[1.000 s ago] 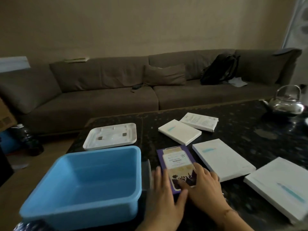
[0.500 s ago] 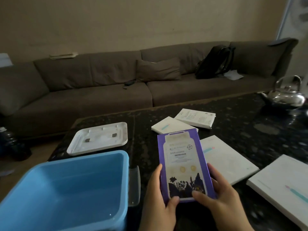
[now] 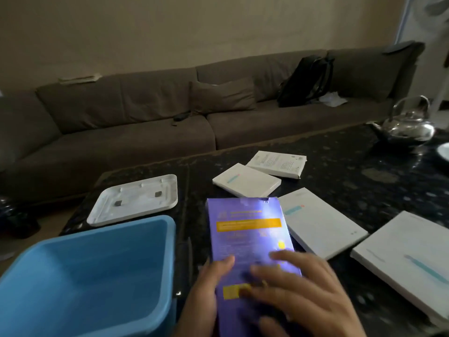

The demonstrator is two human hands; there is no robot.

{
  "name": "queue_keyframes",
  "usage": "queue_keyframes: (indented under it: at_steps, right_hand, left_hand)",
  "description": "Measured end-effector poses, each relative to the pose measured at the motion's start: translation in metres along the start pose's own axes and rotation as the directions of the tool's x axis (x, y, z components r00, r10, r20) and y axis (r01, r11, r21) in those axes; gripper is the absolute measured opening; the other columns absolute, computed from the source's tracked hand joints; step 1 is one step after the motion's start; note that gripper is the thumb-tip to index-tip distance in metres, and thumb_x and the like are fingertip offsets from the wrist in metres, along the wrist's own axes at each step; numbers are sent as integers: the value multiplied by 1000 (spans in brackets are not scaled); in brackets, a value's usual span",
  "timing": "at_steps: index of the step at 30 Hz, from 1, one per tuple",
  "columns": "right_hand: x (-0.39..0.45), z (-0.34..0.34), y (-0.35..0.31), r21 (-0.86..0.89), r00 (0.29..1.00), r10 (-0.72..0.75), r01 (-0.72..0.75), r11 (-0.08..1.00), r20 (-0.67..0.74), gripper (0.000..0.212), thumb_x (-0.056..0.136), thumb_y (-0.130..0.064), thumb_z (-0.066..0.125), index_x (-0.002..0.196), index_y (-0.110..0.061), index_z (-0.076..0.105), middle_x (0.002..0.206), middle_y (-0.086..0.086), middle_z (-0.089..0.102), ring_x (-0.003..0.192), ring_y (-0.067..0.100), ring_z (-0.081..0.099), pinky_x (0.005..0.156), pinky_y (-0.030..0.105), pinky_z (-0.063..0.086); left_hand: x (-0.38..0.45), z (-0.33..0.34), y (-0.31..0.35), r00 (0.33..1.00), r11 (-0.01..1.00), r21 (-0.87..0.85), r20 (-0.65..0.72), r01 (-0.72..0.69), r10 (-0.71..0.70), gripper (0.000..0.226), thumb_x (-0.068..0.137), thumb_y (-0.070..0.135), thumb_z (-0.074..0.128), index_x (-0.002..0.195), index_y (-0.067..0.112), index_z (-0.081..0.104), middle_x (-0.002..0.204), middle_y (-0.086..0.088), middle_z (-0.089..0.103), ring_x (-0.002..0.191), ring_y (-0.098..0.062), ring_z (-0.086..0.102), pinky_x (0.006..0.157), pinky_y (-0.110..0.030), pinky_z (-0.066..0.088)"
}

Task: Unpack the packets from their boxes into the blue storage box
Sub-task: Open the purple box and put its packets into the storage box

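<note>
I hold a flat purple box (image 3: 245, 234) above the dark table, its back side with an orange band facing me. My left hand (image 3: 206, 293) grips its lower left edge, thumb on the face. My right hand (image 3: 303, 293) lies over its lower right part, fingers spread on the surface. The blue storage box (image 3: 167, 263) stands at the lower left and looks empty. Several white boxes lie on the table: two at the back (image 3: 246, 180), (image 3: 278, 164) and two to the right (image 3: 320, 221), (image 3: 408, 259).
A white lid (image 3: 136, 199) lies upside down behind the blue box. A metal kettle (image 3: 408, 125) stands at the far right of the black table (image 3: 364, 171). A brown sofa (image 3: 121, 132) with a black backpack (image 3: 306, 81) runs along the wall.
The purple box was lifted off the table and turned over; its printed front faced me before, now its back does. My right hand slid onto the face.
</note>
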State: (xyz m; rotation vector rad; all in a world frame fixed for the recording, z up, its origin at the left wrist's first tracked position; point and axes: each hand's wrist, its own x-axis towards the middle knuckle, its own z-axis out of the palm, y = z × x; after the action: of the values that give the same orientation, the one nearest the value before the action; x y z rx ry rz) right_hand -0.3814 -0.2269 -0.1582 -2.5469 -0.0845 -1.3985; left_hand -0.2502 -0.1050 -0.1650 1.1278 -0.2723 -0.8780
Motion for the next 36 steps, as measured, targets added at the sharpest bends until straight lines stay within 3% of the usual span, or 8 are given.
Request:
queue_keyframes:
  at_steps: [2,5,8,13,19,23,28,36]
  right_hand:
    - [14,-6,13,79,973,200,-192,978,-115,25,91,-46,58,95,-28,75,120,-12,67,115,18,60,93,38,48]
    - [22,-8,30,53,928,365,-362,931,-74,38,82,-54,63,111,-29,67,132,-10,60,128,18,51,105,38,41]
    - [26,0,46,129,913,408,-406,905,14,50,74,-57,70,117,-32,64,128,-15,60,125,9,53,104,37,44]
    - [34,11,55,219,871,485,-489,844,75,43,67,-61,70,102,-36,69,99,-26,68,94,-5,64,82,5,43]
    - [33,10,60,213,857,513,-511,833,50,20,68,-58,77,78,-43,69,80,-24,70,81,-3,64,70,7,44]
    - [30,6,63,66,914,405,-406,911,37,23,82,-55,67,83,-34,74,77,-20,70,73,1,65,66,18,49]
    - [22,5,70,-134,993,118,-114,984,24,24,92,-35,57,94,-22,77,87,-9,75,72,13,71,59,26,54]
    - [21,7,71,-184,999,38,-35,982,14,24,93,-29,56,92,-18,77,84,-5,76,67,18,72,52,29,55]
  left_hand:
    - [7,1,-2,1000,999,-29,-11,29,-29,99,18,26,96,110,0,69,100,-21,74,93,-36,71,94,-51,52]
    - [8,6,1,997,996,-72,54,53,-49,53,29,2,77,82,0,75,74,-22,73,58,-31,72,49,-35,58]
    - [12,6,1,997,997,-57,63,55,-52,51,29,-4,66,81,-3,70,60,-21,69,45,-25,68,34,-24,48]
    - [10,2,2,992,992,6,35,124,-124,81,28,-4,78,109,-6,67,78,-23,74,62,-31,74,47,-31,56]
    - [-7,-2,4,971,974,-29,89,226,-222,88,23,21,98,107,10,76,116,-27,68,109,-47,64,108,-63,38]
    - [-7,-1,4,968,972,-20,93,234,-232,86,20,21,98,102,11,78,114,-26,69,104,-44,67,104,-60,42]
    - [-6,-3,6,968,978,50,141,201,-206,34,56,11,71,87,16,81,96,-22,75,78,-34,74,76,-43,55]
    - [-5,-4,9,972,982,116,164,148,-166,41,50,15,75,90,19,81,95,-20,75,77,-31,74,66,-38,61]
